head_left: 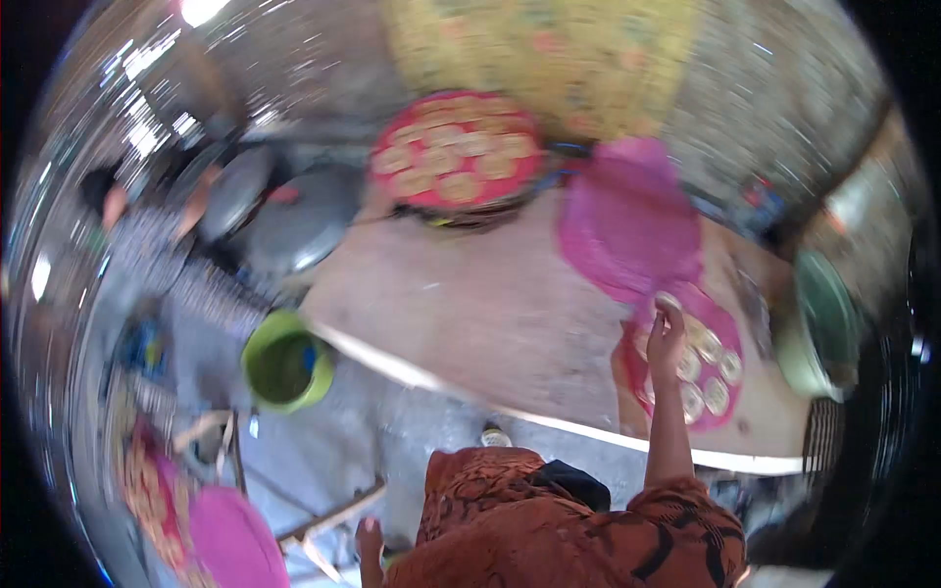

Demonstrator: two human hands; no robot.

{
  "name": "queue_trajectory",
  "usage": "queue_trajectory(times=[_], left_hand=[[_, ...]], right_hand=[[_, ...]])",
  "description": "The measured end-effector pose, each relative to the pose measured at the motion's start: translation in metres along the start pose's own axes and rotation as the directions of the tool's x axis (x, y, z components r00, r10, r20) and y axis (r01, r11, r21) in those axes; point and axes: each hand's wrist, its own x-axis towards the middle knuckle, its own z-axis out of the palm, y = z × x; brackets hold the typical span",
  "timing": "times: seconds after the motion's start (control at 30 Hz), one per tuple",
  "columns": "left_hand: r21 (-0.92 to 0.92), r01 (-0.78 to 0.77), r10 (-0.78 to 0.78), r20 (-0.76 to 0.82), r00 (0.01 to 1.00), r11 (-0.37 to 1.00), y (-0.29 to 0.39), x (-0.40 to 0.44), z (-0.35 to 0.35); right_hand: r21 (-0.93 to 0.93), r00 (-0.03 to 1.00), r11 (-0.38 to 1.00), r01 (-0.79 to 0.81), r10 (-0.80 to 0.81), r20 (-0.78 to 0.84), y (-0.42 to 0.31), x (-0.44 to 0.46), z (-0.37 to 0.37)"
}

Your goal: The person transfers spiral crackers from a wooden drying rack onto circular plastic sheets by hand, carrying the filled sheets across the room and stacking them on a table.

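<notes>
My right hand (pixel 666 341) reaches over the table's right side. Its fingers are pinched on a pale round dough piece (pixel 668 300), seen at the fingertips. Beneath it lies a round pink sheet (pixel 727 328) bearing several ring-marked dough rounds (pixel 717 396). A larger magenta plastic sheet (pixel 632 216) lies just beyond, its near edge by my fingertips. My left hand (pixel 370 538) hangs low beside my body, away from the table; its fingers are too small and blurred to read.
A pink-lined round tray (pixel 459 188) of dough pieces sits at the table's back. A green tub (pixel 821 328) stands right, a green bucket (pixel 284 363) left below the table (pixel 470 294). Another person (pixel 186 279) is by large metal lids (pixel 304 220). A pink round (pixel 233 539) lies lower left.
</notes>
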Motion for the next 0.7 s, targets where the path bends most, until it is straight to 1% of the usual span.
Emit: queue_trajectory(times=[0.03, 0.07, 0.1, 0.13, 0.17, 0.2, 0.27, 0.3, 0.33, 0.37, 0.4, 0.43, 0.47, 0.5, 0.53, 0.57, 0.6, 0.63, 0.67, 0.7], left_hand=[[0.005, -0.033, 0.033, -0.01, 0.999, 0.999, 0.0, -0.014, 0.002], [0.031, -0.083, 0.083, 0.003, 0.997, 0.996, 0.002, -0.024, 0.005], [0.009, -0.187, 0.184, 0.128, 0.975, 0.982, -0.004, -0.018, 0.011], [-0.084, -0.244, 0.257, 0.203, 0.945, 0.966, 0.0, -0.022, 0.01], [-0.049, -0.192, 0.196, 0.092, 0.976, 0.98, -0.026, -0.024, 0.032], [-0.015, -0.129, 0.129, -0.015, 0.992, 0.991, -0.052, -0.031, 0.05], [-0.265, 0.05, -0.098, -0.169, 0.981, 0.963, -0.032, -0.084, 0.032], [-0.303, 0.092, -0.167, -0.232, 0.958, 0.949, -0.043, -0.119, 0.031], [-0.358, 0.143, -0.252, -0.279, 0.927, 0.923, -0.059, -0.15, 0.029], [-0.407, 0.188, -0.329, -0.311, 0.892, 0.894, -0.08, -0.18, 0.027], [-0.479, 0.202, -0.416, -0.396, 0.819, 0.854, -0.114, -0.216, 0.039], [-0.543, 0.199, -0.49, -0.467, 0.736, 0.816, -0.156, -0.26, 0.065], [-0.494, 0.416, -0.635, -0.46, 0.62, 0.764, -0.189, -0.306, 0.084], [-0.544, 0.421, -0.684, -0.505, 0.527, 0.726, -0.239, -0.356, 0.123], [-0.624, 0.394, -0.733, -0.506, 0.454, 0.675, -0.285, -0.413, 0.166], [-0.672, 0.458, -0.812, -0.468, 0.347, 0.583, -0.315, -0.477, 0.2], [-0.723, 0.542, -0.903, -0.363, 0.23, 0.428, -0.324, -0.53, 0.217], [-0.764, 0.594, -0.965, -0.24, 0.102, 0.253, -0.328, -0.573, 0.223], [-0.789, 0.603, -0.99, -0.138, 0.006, 0.114, -0.331, -0.614, 0.226], [-0.812, 0.584, -0.997, -0.059, -0.059, 0.014, -0.333, -0.648, 0.23]], right_hand=[[0.033, 0.987, 0.997, 0.068, -0.072, 0.143, -0.03, -0.011, 0.03], [0.08, 0.948, 0.987, 0.141, -0.158, 0.277, -0.062, -0.025, 0.056], [0.199, 0.869, 0.966, 0.166, -0.238, 0.433, -0.097, -0.043, 0.081], [0.322, 0.767, 0.924, 0.204, -0.355, 0.535, -0.132, -0.067, 0.1], [0.447, 0.638, 0.873, 0.197, -0.46, 0.618, -0.167, -0.091, 0.118], [0.57, 0.505, 0.797, 0.2, -0.582, 0.637, -0.196, -0.121, 0.131], [0.602, 0.303, 0.792, 0.104, -0.602, 0.739, -0.213, -0.192, 0.163], [0.68, 0.18, 0.727, 0.097, -0.685, 0.706, -0.234, -0.225, 0.165], [0.744, 0.106, 0.661, 0.1, -0.751, 0.652, -0.247, -0.265, 0.166], [0.757, 0.027, 0.653, 0.042, -0.758, 0.652, -0.262, -0.303, 0.165], [0.757, -0.042, 0.654, -0.012, -0.757, 0.653, -0.277, -0.34, 0.159], [0.789, -0.099, 0.614, -0.009, -0.786, 0.61, -0.291, -0.379, 0.152], [0.807, -0.11, 0.59, -0.024, -0.804, 0.585, -0.307, -0.42, 0.145], [0.849, -0.141, 0.528, 0.02, -0.839, 0.525, -0.321, -0.457, 0.136], [0.884, -0.174, 0.462, 0.069, -0.867, 0.467, -0.334, -0.492, 0.128], [0.883, -0.089, 0.469, 0.023, -0.878, 0.469, -0.361, -0.53, 0.118], [0.888, -0.112, 0.46, 0.029, -0.881, 0.46, -0.369, -0.564, 0.124], [0.761, -0.057, 0.617, -0.202, -0.783, 0.62, -0.376, -0.601, 0.13], [0.561, -0.045, 0.706, -0.433, -0.638, 0.768, -0.386, -0.633, 0.127], [0.556, -0.054, 0.706, -0.438, -0.638, 0.768, -0.403, -0.653, 0.117]])
